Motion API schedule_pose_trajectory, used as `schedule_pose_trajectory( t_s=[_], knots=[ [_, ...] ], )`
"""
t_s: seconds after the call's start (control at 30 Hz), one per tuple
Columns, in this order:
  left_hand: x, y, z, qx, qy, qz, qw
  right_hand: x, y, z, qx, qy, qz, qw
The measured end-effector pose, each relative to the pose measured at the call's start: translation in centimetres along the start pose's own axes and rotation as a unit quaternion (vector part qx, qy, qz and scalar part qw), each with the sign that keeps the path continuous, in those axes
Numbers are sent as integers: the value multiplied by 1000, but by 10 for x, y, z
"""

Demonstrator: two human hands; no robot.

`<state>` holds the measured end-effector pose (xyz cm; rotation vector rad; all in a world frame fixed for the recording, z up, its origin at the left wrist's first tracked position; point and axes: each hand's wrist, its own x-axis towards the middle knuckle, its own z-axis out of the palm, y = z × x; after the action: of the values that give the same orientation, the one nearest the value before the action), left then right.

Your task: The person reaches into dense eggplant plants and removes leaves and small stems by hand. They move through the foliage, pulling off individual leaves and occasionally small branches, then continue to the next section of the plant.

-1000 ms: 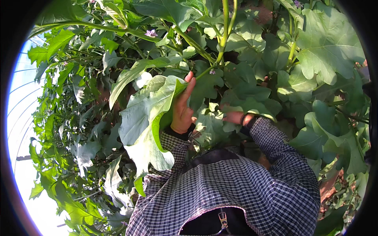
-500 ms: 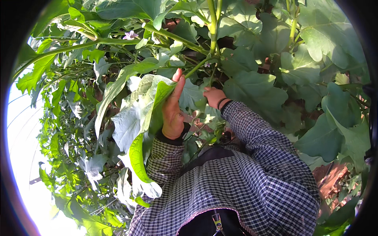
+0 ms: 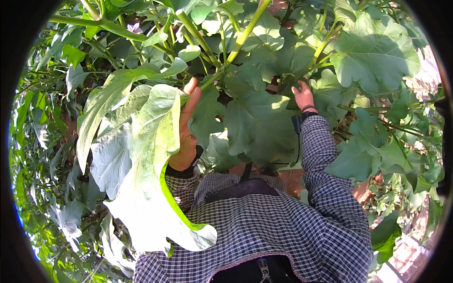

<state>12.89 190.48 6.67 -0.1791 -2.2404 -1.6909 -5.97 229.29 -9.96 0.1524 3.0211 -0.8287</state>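
Observation:
My left hand (image 3: pixel 188 134) is raised at the left of centre, fingers stretched upward beside a green stem. Its palm rests against a big, sunlit lobed leaf (image 3: pixel 153 127), which looks like eggplant foliage and covers part of the hand and forearm. Farther right, my right hand (image 3: pixel 303 96) reaches in among the leaves near another stem (image 3: pixel 321 47). A finger and what seems to be the thumb stand apart, with nothing seen between them; the other fingers are hidden. Between the two hands hangs a broad dark-green leaf (image 3: pixel 257 125).
Thick stems (image 3: pixel 243 35) fork above the hands. A pale purple flower (image 3: pixel 135 28) shows at the upper left. Dense foliage (image 3: pixel 47 188) fills the left side, and large leaves (image 3: pixel 373 52) spread at the right. Reddish ground (image 3: pixel 292 181) shows below the right-hand leaves.
My right hand has moved right, away from my left hand, to another part of the foliage. My left hand stays against the big leaf. The whole view has shifted a little.

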Motion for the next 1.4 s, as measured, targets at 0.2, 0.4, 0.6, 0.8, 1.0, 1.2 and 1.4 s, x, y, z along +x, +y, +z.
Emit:
schedule_pose_trajectory(
  t_s=[0.2, 0.4, 0.6, 0.8, 1.0, 1.2, 1.4],
  knots=[
    [4, -11, 2, 41, -4, 77, 996, -15, 94, -38, 65, -30, 79, 994],
    [-9, -17, 16, -1, -1, -30, 1000, -32, 45, -43, -106, -88, 60, 989],
    [-8, -51, 133, 46, -217, 85, 971, -10, 62, -11, -50, 43, 32, 997],
    [-21, -105, 246, 391, -408, 76, 822, 51, 100, 10, -142, -97, 2, 985],
    [-73, -128, 220, 463, -618, -60, 632, 78, 118, 6, -223, -288, 83, 928],
    [-85, -144, 198, 479, -558, -28, 678, 45, 88, -4, -212, -203, 95, 951],
    [-62, -128, 208, 399, -518, -8, 757, -76, 15, -77, 138, -146, 8, 980]
  ],
)
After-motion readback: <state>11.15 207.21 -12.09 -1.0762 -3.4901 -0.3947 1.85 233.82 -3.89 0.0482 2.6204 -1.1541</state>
